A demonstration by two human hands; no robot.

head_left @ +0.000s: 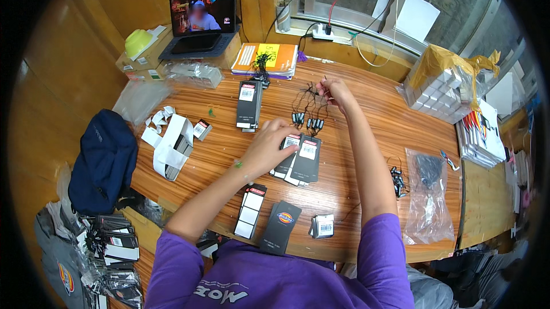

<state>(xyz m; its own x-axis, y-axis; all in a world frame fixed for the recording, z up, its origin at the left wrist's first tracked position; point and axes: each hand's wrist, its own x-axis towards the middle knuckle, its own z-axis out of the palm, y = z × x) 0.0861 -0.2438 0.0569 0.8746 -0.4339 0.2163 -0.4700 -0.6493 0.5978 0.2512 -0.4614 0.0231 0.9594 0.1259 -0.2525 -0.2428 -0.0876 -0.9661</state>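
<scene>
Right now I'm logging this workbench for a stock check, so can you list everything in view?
fanned tags: a few, black with white labels, table centre, under left hand
string loops: a bunch, black, hanging from right hand
tag stack: one, black, behind centre
loose tag: one, black, near edge
label strip: one, white, near edge
laptop: one, dark, open, far left
notebook: one, yellow and orange, far centre
plastic bag: one, clear, right
small boxes: many, white, far right
backpack: one, navy, left edge
table: one, wooden
left hand: pressing on fanned tags
right hand: pinching string loops
</scene>
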